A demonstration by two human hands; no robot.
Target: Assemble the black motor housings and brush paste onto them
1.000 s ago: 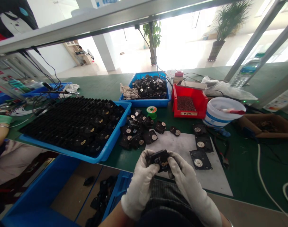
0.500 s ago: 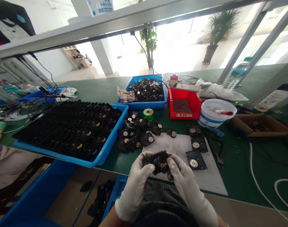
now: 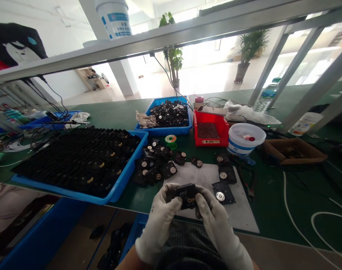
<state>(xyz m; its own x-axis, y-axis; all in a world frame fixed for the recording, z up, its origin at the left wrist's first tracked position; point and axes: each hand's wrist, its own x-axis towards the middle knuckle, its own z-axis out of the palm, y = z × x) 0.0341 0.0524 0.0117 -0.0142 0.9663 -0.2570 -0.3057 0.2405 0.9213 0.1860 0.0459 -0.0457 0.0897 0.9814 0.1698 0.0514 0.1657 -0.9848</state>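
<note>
While viewed from the head camera, a black plastic assembly (image 3: 186, 195) was gripped by the closed, white-gloved fingers (image 3: 175, 200) of the left hand (image 3: 159, 225) and right hand (image 3: 216, 225), and was held over the near edge of a white sheet (image 3: 241, 221) on the green tabletop (image 3: 272, 210). Similar black assemblies (image 3: 154, 176) were piled just beyond, beside a blue tray (image 3: 123, 174) packed with rows of them.

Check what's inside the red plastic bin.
The red plastic bin holds a layer of small dark brown pieces, too small to identify. They cover its floor, so the bottom cannot be seen.
</note>
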